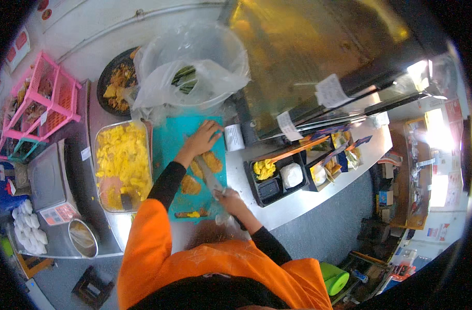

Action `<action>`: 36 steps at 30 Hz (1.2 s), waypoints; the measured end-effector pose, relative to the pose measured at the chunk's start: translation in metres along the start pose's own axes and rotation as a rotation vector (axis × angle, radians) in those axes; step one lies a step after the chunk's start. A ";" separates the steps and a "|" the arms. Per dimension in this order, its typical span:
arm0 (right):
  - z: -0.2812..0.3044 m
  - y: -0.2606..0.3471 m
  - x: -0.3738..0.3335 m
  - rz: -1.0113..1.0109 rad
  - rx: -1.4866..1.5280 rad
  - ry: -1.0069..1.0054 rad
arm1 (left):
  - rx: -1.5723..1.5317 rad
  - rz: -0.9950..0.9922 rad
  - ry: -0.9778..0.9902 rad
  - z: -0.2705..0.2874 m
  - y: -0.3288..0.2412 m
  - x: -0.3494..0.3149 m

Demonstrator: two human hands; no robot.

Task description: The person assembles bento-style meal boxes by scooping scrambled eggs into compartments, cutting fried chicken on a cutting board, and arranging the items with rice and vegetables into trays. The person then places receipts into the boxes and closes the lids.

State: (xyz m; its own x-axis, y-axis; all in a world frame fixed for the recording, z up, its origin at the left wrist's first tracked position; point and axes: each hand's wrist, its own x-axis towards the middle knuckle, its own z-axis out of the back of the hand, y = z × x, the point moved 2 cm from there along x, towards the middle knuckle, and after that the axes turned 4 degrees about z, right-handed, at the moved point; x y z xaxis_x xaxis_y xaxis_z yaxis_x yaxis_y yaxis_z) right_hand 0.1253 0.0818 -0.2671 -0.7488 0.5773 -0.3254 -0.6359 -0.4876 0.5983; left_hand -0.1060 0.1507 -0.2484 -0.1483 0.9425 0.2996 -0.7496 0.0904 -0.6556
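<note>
My right hand is closed round the handle of a kitchen knife, its broad blade angled up and left over a teal cutting board. The blade lies among several brown breaded cutlets, and another cutlet rests just left of it. Higher on the board, my left hand reaches with its fingers spread, close above the cutlets; what lies under its palm is hidden. A brown piece with a yellow bit sits by the board's near edge.
Left of the board stands a metal tray of scrambled egg. Behind are a black pan and a plastic-bag-lined tub. A white canister and black meal box stand right; a pink rack is far left.
</note>
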 end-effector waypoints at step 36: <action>0.002 0.025 0.002 0.207 -0.175 0.046 | 0.149 0.224 -0.178 0.045 0.000 -0.068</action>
State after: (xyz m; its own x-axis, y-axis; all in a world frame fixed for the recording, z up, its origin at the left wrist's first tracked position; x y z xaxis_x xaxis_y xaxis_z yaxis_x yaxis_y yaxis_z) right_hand 0.1081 0.0725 -0.2511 -0.8712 0.4257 -0.2445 -0.4883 -0.6999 0.5212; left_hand -0.1252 0.0718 -0.2379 -0.4206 0.8614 0.2847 -0.7701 -0.1732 -0.6140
